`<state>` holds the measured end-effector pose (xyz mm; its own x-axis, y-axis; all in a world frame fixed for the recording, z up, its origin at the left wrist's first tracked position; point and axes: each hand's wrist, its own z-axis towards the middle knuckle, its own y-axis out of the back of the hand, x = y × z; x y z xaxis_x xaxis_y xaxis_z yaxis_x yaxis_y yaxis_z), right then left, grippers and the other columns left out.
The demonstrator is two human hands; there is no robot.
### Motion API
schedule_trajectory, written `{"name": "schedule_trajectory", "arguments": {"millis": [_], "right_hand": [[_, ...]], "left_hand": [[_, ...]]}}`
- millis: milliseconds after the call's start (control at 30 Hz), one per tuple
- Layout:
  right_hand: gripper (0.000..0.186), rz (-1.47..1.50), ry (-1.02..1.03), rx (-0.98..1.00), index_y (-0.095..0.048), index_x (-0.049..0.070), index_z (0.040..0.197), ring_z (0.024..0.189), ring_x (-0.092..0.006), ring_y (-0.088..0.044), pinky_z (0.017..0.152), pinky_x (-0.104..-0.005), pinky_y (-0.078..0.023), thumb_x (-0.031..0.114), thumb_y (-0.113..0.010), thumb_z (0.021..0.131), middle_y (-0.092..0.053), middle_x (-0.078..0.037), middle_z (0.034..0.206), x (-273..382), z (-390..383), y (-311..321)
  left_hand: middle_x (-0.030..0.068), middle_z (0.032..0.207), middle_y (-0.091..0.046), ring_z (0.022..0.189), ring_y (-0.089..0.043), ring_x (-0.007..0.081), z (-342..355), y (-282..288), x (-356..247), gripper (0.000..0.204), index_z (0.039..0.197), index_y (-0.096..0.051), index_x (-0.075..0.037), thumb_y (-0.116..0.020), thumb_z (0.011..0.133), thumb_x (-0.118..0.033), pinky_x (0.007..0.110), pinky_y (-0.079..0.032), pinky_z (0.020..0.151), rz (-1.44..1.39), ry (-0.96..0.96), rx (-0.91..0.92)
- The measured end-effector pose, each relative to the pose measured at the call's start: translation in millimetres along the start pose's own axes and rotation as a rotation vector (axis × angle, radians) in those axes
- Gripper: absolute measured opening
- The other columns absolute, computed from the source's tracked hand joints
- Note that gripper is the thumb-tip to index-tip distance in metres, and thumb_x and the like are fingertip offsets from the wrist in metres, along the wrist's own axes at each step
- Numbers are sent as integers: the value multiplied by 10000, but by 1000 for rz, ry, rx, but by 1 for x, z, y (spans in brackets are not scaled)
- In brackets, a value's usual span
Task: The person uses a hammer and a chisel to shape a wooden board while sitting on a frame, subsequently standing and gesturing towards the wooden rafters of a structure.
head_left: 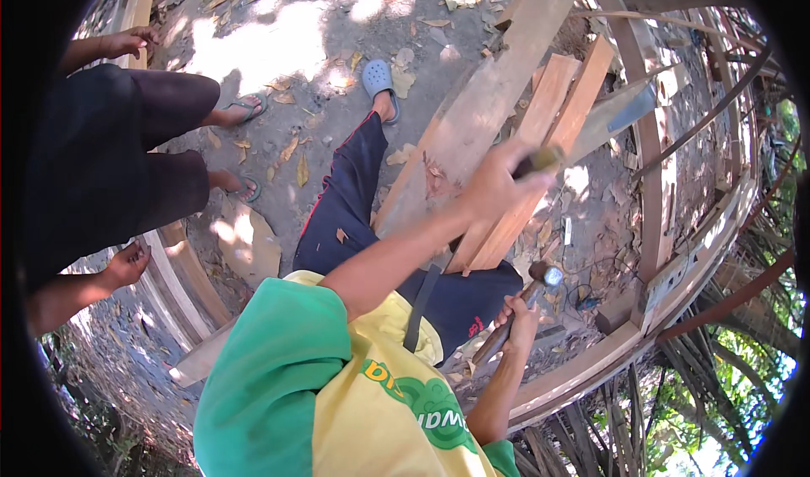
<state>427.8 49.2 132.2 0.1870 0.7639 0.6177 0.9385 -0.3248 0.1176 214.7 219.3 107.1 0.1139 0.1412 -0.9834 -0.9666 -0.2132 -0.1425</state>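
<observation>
My left hand (pixel 494 186) reaches forward and grips the handle of a broad-bladed knife (pixel 623 110), whose metal blade points up and to the right over two reddish wooden planks (pixel 553 131). Lower down, beside my dark-trousered knee, my right hand (pixel 521 315) is closed on the wooden handle of a hammer (pixel 546 275) with its metal head raised. A wider pale plank (pixel 498 80) lies alongside the reddish ones, just left of my left hand.
Another person in dark clothes stands at the left, with hands (pixel 128 264) on curved wooden rails and sandalled feet (pixel 245 105). My foot in a grey clog (pixel 377 78) rests on leaf-strewn dirt. A curved timber frame (pixel 654 139) rings the right side.
</observation>
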Motion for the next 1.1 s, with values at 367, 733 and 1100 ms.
{"name": "schedule_trajectory", "arguments": {"millis": [367, 733, 1100], "right_hand": [[167, -163, 75, 99, -498, 76, 872, 442, -142, -477, 410, -300, -413, 9, -647, 838, -489, -34, 619, 30, -12, -36], [102, 124, 1443, 462, -608, -4, 927, 546, -131, -531, 512, -250, -467, 94, -627, 907, -555, -54, 651, 375, -135, -52], [235, -874, 739, 246, -648, -9, 988, 682, -139, -636, 630, -355, -501, 165, -669, 830, -688, -82, 889, 238, -59, -153]], "left_hand": [[-7, 837, -617, 721, -563, 82, 47, 72, 38, 347, 1091, -615, -18, -788, 878, -231, 255, -480, 656, -124, 288, -18], [-15, 967, -644, 889, -551, 72, 23, 49, 12, 420, 1225, -608, -4, -790, 899, -195, 270, -479, 814, 31, 192, 169], [84, 1086, -690, 999, -600, 110, 24, 67, 19, 516, 1303, -582, 25, -775, 865, -165, 310, -487, 916, 48, 219, 72]]}}
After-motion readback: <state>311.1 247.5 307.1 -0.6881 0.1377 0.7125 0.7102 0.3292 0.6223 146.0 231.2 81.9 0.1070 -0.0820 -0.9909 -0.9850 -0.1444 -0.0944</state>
